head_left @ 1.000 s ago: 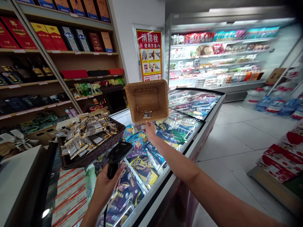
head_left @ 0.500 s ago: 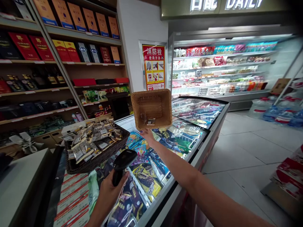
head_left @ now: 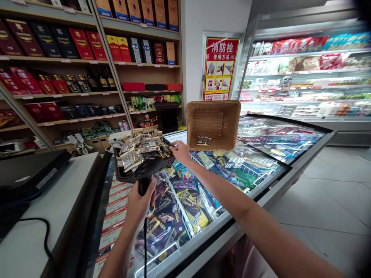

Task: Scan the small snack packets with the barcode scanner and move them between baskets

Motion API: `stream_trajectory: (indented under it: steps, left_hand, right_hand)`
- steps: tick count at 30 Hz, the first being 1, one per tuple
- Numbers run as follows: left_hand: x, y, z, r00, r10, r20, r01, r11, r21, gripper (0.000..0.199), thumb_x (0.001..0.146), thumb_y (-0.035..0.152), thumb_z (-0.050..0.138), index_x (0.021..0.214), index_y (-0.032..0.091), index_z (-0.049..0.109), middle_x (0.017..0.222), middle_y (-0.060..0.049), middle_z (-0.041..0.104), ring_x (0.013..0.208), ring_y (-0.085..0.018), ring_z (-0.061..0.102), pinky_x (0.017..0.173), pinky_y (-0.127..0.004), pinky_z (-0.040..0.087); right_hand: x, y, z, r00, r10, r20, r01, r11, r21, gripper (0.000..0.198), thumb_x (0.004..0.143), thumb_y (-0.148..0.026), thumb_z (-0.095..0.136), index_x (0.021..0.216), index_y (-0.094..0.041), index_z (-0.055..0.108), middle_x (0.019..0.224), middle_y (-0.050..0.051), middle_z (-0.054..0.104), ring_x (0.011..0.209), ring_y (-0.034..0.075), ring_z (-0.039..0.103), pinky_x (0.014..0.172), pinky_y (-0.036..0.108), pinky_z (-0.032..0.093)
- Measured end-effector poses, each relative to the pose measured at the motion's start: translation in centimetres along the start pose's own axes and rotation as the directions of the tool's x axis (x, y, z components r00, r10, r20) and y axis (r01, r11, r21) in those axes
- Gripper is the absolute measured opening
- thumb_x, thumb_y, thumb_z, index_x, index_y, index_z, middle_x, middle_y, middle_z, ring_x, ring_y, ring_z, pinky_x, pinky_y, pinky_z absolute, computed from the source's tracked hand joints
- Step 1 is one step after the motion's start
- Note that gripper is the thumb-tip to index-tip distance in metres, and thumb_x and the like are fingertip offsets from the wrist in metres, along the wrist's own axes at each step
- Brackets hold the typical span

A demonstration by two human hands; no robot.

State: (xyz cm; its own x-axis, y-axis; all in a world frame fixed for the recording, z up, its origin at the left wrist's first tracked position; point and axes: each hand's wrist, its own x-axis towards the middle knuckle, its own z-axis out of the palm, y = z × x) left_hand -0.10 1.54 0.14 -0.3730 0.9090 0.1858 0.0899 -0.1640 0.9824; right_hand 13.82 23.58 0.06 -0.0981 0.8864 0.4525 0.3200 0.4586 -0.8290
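Small packets (head_left: 147, 144) heap a dark wicker basket (head_left: 124, 177) on the glass-topped freezer (head_left: 203, 236); your right hand (head_left: 182, 152) is at its right edge, whether grasping anything cannot be told, while your left hand (head_left: 139, 202) grips a black scanner (head_left: 149, 166). Just right, a tan basket (head_left: 228, 125) opens toward you. Behind, a red sign (head_left: 220, 69) reads "消防栓 使用方法"; tiled floor (head_left: 337, 181) stretches beyond the freezer's right edge.

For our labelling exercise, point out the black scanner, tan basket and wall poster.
Black scanner (head_left: 147, 169): head view, its upper body.
Tan basket (head_left: 208, 121): head view, bare woven inside.
Wall poster (head_left: 220, 70): head view, its printed middle.
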Motion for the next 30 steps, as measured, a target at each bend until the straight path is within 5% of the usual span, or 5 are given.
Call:
stream_trajectory:
  steps: [6, 10, 19, 23, 30]
  left_hand:
    - [0.7, 0.9, -1.0, 0.995, -0.022, -0.101, 0.011, 0.994, -0.112, 0.051, 0.074, 0.061, 0.085, 0.079, 0.021, 0.053, 0.060, 0.007, 0.056, 0.043, -0.007, 0.045, 0.039, -0.020, 0.036]
    - [0.8, 0.4, -0.9, 0.994, -0.048, -0.099, 0.035, 0.990, -0.135, 0.054, 0.071, 0.062, 0.087, 0.080, 0.021, 0.053, 0.059, 0.007, 0.057, 0.042, -0.007, 0.046, 0.040, -0.019, 0.035]
    - [0.4, -0.1, -0.1, 0.999, -0.034, -0.033, 0.031, 0.995, -0.091, 0.051, 0.073, 0.060, 0.086, 0.078, 0.020, 0.054, 0.059, 0.006, 0.056, 0.043, -0.007, 0.046, 0.039, -0.020, 0.035]
    - [0.1, -0.7, 0.4, 1.000, -0.004, -0.001, 0.004, 0.998, -0.065, 0.047, 0.076, 0.057, 0.084, 0.078, 0.020, 0.056, 0.059, 0.006, 0.055, 0.042, -0.007, 0.046, 0.039, -0.020, 0.036]
    - [0.5, -2.6, 0.6, 0.998, 0.013, 0.059, -0.015, 1.000, 0.024, 0.044, 0.075, 0.057, 0.083, 0.079, 0.021, 0.058, 0.058, 0.005, 0.055, 0.040, -0.009, 0.046, 0.036, -0.021, 0.037]
  right_hand:
    - [3.4, -3.2, 5.0, 0.974, -0.103, 0.202, 0.114, 0.993, -0.044, 0.068, 0.076, -0.044, 0.091, 0.137, -0.026, 0.066, 0.156, 0.010, 0.056, 0.149, 0.036, 0.045, 0.124, 0.048, 0.037]
    - [3.4, -3.3, 5.7, 0.965, -0.117, 0.235, 0.127, 0.991, -0.029, 0.062, 0.076, -0.051, 0.090, 0.127, -0.021, 0.072, 0.153, 0.015, 0.057, 0.148, 0.036, 0.047, 0.124, 0.047, 0.037]
    - [-0.6, -2.8, -0.7, 0.991, 0.003, -0.132, 0.047, 0.928, 0.371, 0.035, 0.093, -0.055, 0.069, 0.109, -0.024, 0.064, 0.106, 0.004, 0.073, 0.103, 0.021, 0.073, 0.093, 0.032, 0.056]
    - [-3.5, -1.3, -3.8, 0.978, 0.197, -0.074, -0.116, 0.800, 0.588, 0.053, 0.085, -0.065, 0.074, 0.115, -0.023, 0.061, 0.080, 0.000, 0.070, 0.073, 0.020, 0.075, 0.066, 0.029, 0.056]
    - [-5.6, 1.5, -5.8, 0.912, 0.403, -0.080, -0.281, 0.755, 0.593, 0.056, 0.070, -0.061, 0.086, 0.103, -0.020, 0.066, 0.070, -0.003, 0.068, 0.054, 0.016, 0.067, 0.049, 0.024, 0.045]
